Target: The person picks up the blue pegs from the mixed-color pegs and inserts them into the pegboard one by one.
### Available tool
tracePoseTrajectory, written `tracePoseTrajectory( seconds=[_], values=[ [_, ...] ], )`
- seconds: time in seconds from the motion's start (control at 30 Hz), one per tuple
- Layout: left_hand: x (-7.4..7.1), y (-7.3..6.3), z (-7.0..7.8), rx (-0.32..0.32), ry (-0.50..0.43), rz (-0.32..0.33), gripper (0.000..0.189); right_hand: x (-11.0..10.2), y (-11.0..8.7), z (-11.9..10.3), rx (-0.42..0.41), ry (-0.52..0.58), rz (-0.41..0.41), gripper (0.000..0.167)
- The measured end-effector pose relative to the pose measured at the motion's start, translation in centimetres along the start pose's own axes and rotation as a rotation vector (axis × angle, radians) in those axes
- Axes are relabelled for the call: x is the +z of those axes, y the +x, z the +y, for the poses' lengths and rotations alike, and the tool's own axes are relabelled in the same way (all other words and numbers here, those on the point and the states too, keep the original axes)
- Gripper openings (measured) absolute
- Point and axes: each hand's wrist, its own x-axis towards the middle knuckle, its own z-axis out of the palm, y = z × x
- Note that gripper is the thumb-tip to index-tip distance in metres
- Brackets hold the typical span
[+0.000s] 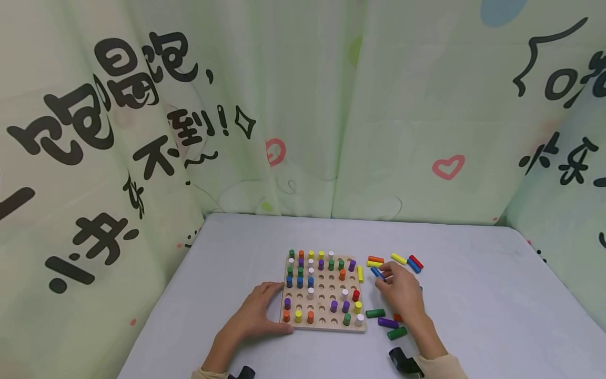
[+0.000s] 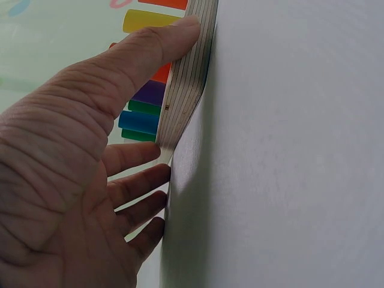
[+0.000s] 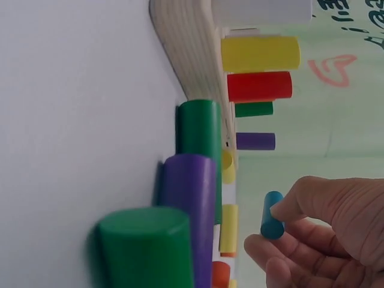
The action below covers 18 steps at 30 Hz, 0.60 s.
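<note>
A wooden pegboard (image 1: 326,300) with rows of holes and several coloured pegs upright in it lies on the table. My left hand (image 1: 258,310) rests at its left side, thumb on the near left corner and index fingertip touching the left edge; in the left wrist view the fingers (image 2: 141,183) are fairly straight. Right of the board, my right hand (image 1: 400,289) pinches a blue peg (image 3: 273,216) between thumb and fingers, held above the table. Loose pegs lie around that hand: a green peg (image 1: 375,313), a purple peg (image 1: 388,323) and another green peg (image 1: 396,333) nearer me.
Beyond the right hand lie an orange peg (image 1: 376,259), a yellow peg (image 1: 399,258), a red peg (image 1: 416,261) and a blue one. Another yellow peg (image 1: 360,274) lies along the board's right edge. A printed curtain (image 1: 303,105) hangs behind the white table (image 1: 497,316).
</note>
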Motion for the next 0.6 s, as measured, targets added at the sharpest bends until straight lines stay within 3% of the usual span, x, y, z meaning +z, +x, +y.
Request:
tracePoseTrajectory(
  seconds=[0.6],
  values=[
    [0.1,0.2,-0.2,-0.002,-0.007,0.0,0.105,0.7,-0.3,-2.6,-0.046,0.079,-0.068,0.029]
  ],
)
